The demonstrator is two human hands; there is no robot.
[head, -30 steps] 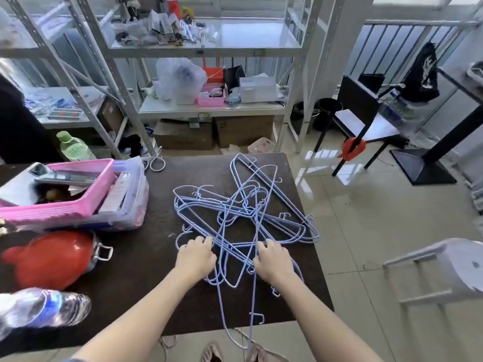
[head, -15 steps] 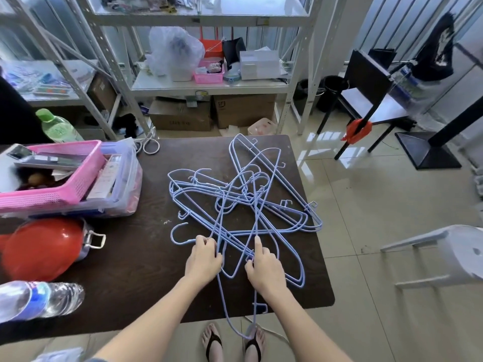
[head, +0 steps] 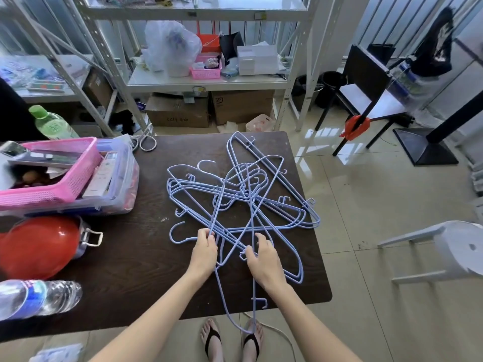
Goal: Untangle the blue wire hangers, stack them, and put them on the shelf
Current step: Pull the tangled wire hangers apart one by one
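A tangle of several light blue wire hangers [head: 243,202] lies on the dark brown table [head: 146,252], spread across its right half. One hanger sticks out over the table's near edge [head: 235,320]. My left hand [head: 203,253] pinches wires at the tangle's near left side. My right hand [head: 262,259] has its fingers curled around wires at the near middle. A white metal shelf [head: 206,83] stands beyond the table's far edge.
A pink basket [head: 65,189] sits in a clear bin at the table's left, with a red pot [head: 39,246] and a water bottle [head: 36,299] nearer me. The shelf holds a plastic bag, boxes and a small pink basket. A white stool [head: 454,254] stands at right.
Both hands slid toward me along the wires and closed on them. The camera tilted down, so the table's near edge and my feet show.
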